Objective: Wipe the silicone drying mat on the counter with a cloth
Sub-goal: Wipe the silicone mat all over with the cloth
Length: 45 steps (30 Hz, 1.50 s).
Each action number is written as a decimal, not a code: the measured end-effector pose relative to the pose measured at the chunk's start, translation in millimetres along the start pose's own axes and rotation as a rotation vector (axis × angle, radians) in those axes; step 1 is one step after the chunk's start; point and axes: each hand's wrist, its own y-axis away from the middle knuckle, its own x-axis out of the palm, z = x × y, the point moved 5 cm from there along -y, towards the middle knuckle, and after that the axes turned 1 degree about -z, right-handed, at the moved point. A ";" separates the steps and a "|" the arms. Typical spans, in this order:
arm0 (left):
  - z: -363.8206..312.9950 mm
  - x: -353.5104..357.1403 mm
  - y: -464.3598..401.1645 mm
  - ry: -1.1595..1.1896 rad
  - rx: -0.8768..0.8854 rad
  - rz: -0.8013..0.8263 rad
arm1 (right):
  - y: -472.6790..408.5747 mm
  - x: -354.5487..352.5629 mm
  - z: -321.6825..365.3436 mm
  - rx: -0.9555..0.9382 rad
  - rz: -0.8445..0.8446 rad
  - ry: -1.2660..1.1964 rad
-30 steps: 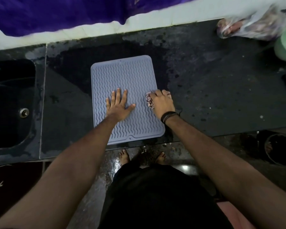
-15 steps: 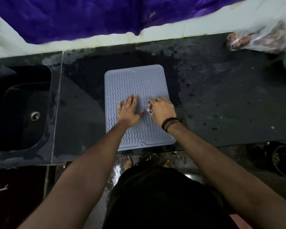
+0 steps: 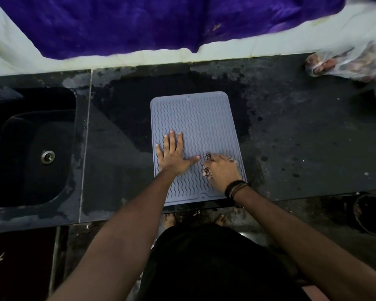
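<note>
On the silicone drying mat [image 3: 195,118] we are flattening our left hand [image 3: 172,155] while our right hand [image 3: 223,170], clutching the cloth [image 3: 207,170], is sweeping back toward its right edge, continuing the wipe.

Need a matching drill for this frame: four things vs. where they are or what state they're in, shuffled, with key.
Things:
1. left hand
2. right hand
3. round metal sink drain
4. clear crumpled plastic bag

States or places:
A. far right corner of the black stone counter
B. gripping the patterned crumpled cloth
C. flat, fingers spread, on the grey ribbed silicone drying mat
D. in the dark basin on the left

Pairs: 1-C, 2-B, 3-D, 4-A
</note>
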 end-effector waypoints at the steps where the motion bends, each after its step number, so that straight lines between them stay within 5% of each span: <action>1: -0.1 -0.7 0.5 -0.005 0.008 -0.013 | -7.1 -6.5 0.7 0.023 -0.010 -0.018; 6: 16.1 -23.9 1.8 -0.085 0.108 -0.244 | -60.7 -42.7 18.4 0.089 -0.130 -0.074; 12: 39.5 -21.0 -13.6 -0.042 -0.015 -0.062 | -64.6 -19.0 32.3 0.059 -0.061 -0.026; 21: 43.6 -17.7 -14.8 0.019 0.011 -0.040 | -12.3 0.6 30.4 0.007 0.024 -0.049; 26: 45.2 -16.6 -15.6 -0.057 0.020 -0.067 | -66.2 -38.8 36.9 0.121 -0.133 -0.179; 38: 43.9 -18.9 -12.9 0.014 -0.003 -0.037 | -21.4 1.6 31.2 -0.035 -0.004 0.021; 45: 46.5 -20.7 -17.5 -0.010 -0.010 0.078 | -65.9 -39.3 39.9 0.127 -0.128 -0.195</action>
